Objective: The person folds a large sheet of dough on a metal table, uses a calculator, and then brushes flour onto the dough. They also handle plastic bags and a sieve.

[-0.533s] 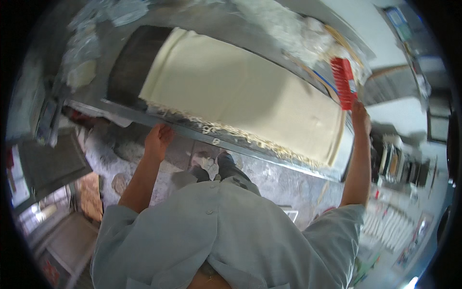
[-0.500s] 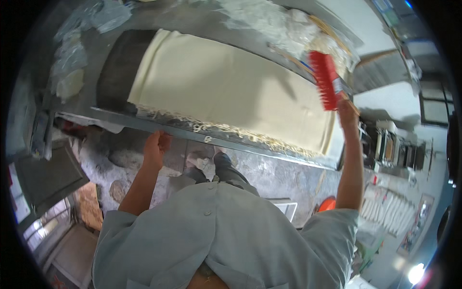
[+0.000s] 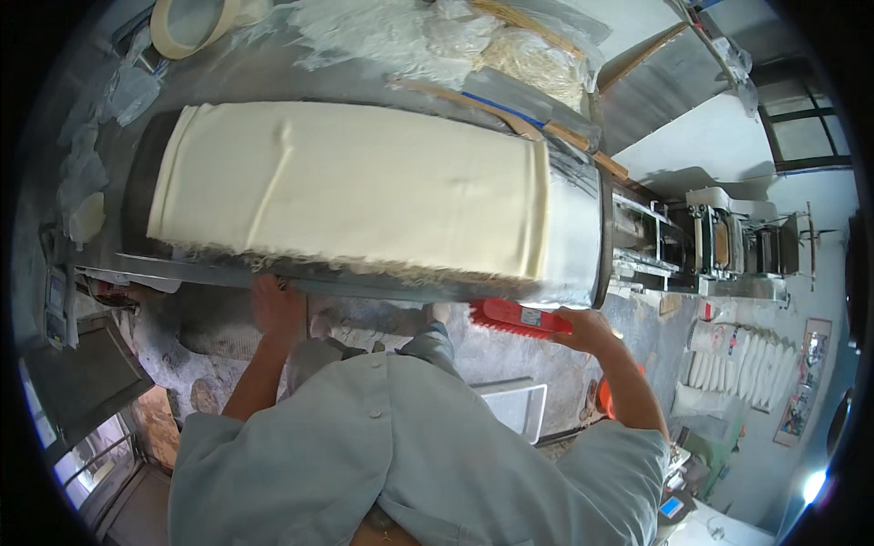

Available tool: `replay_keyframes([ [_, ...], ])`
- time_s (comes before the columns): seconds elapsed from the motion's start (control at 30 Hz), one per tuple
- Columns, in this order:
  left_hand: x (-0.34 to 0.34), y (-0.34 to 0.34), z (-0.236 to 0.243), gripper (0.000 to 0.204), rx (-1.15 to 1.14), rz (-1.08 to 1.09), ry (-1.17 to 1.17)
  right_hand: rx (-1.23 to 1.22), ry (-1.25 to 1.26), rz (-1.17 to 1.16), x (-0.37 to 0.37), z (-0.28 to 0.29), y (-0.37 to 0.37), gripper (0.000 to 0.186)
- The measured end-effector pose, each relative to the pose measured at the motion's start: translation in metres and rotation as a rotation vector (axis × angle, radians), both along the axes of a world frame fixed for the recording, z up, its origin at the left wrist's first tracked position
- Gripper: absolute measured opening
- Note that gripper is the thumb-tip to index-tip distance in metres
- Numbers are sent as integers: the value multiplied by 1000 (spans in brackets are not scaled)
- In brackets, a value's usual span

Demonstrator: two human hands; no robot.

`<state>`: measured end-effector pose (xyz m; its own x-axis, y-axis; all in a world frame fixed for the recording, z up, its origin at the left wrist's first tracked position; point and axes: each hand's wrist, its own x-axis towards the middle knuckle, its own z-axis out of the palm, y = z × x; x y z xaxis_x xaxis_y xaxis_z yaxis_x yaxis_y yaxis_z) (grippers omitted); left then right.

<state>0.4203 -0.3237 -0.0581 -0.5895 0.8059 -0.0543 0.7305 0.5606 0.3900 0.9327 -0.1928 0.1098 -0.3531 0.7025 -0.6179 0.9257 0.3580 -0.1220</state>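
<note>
A wide, layered sheet of pale dough [image 3: 382,187] lies on a dark surface, its near edge ragged with trimmings. One raised crease runs across the sheet's left part. Off the table's near edge at the right, my right hand [image 3: 587,329] grips a red-bristled brush [image 3: 519,317] by its handle end, bristles pointing left and down. My left hand [image 3: 276,305] is at the near table edge, below the sheet's left part; its fingers are smeared by motion, so their grip does not show.
A long wooden stick [image 3: 473,102] and a broad blade with a wooden handle [image 3: 569,135] lie behind the sheet. Flour [image 3: 355,36] covers the far table. A roller machine [image 3: 728,241] stands right; a white tray [image 3: 514,407] sits low near my body.
My right hand has brought the brush from above the sheet's far right corner down to the near edge. A raised crease now shows in the dough's left part. The view has shifted.
</note>
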Motion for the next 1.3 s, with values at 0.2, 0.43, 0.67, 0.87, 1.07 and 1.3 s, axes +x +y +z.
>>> replay_keyframes([
  [0.2,-5,-7,-50,13,-175,-40,440,-104,-33,192,108,-40,143,39],
  [0.43,54,3,-6,3,622,679,-369,414,166,-54,107,-16,307,46],
  [0.67,128,33,80,17,643,698,-663,-531,173,372,115,-35,235,50],
  [0.87,156,67,80,19,654,607,-783,16,339,-133,95,-61,310,42],
  [1.07,155,49,70,15,574,724,-843,-420,33,225,159,-20,265,41],
  [1.3,139,-9,-1,21,447,1089,-915,289,206,-28,169,-20,293,40],
])
